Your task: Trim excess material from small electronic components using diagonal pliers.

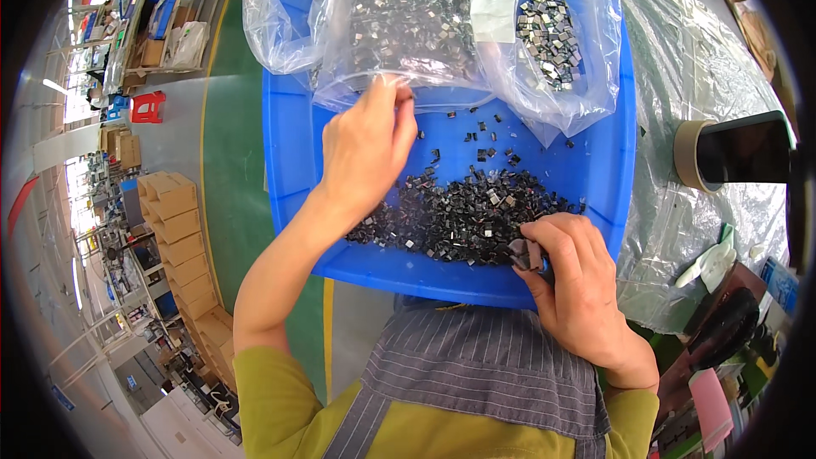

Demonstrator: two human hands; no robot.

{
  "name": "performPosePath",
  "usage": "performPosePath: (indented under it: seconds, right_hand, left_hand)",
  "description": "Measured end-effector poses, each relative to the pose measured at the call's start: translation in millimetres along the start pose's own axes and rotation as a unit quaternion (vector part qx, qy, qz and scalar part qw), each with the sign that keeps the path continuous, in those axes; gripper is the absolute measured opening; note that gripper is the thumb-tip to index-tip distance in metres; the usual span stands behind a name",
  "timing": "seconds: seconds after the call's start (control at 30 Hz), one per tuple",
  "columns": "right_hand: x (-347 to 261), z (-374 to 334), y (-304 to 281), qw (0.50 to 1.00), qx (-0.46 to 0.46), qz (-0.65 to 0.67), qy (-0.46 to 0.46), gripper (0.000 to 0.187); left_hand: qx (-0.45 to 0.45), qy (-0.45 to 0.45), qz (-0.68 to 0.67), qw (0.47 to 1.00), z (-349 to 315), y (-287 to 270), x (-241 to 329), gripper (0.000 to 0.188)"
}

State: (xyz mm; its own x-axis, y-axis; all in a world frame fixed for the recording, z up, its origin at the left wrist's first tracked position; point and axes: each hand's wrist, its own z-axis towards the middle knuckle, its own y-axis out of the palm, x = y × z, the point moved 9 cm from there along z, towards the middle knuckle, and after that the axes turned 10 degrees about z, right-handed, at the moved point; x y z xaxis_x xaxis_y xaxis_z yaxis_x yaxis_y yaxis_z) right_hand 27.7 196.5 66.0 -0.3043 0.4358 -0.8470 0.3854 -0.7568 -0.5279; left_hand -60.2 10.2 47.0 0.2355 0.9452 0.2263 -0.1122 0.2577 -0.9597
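Small black and silvery parts (476,212) lie in a loose heap in the near half of a blue plastic bin (293,153). My left hand (365,149) is closed in a pinch at the near lip of a clear plastic bag (408,25) full of similar parts. What its fingertips hold is too small to make out. At the heap's right end, my right hand (578,280) grips dark brownish-grey pieces (529,255) between thumb and fingers. A second clear bag (595,59), its mouth open, holds square metallic parts (548,34) at the bin's far right.
Another clear bag (285,25) hangs over the bin's far left edge. On the right, a plastic-covered surface (663,59) carries a tape roll (690,155), a dark phone-like device (748,149) and a white glove (710,268). Stacked cartons (178,242) and a red stool (149,107) stand left.
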Motion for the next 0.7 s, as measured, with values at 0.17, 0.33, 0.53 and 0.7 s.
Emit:
performPosePath:
  seconds: [0.17,0.33,0.53,0.7]
  right_hand:
    - [12,15,4,0.989,-0.01,0.126,0.073,0.032]
    - [16,26,8,0.993,-0.013,0.084,0.08,0.034]
    - [12,32,14,0.992,-0.019,0.097,0.079,0.037]
    - [21,29,17,0.981,-0.025,0.142,0.126,0.038]
  left_hand:
    - [-0.124,-0.049,-0.412,0.901,-25,-15,52,0.015]
    - [-0.049,0.044,-0.415,0.907,-30,-25,63,0.023]
    - [0.004,0.072,-0.365,0.928,-32,-31,65,0.032]
    - [0.008,0.086,-0.336,0.938,-34,-33,70,0.036]
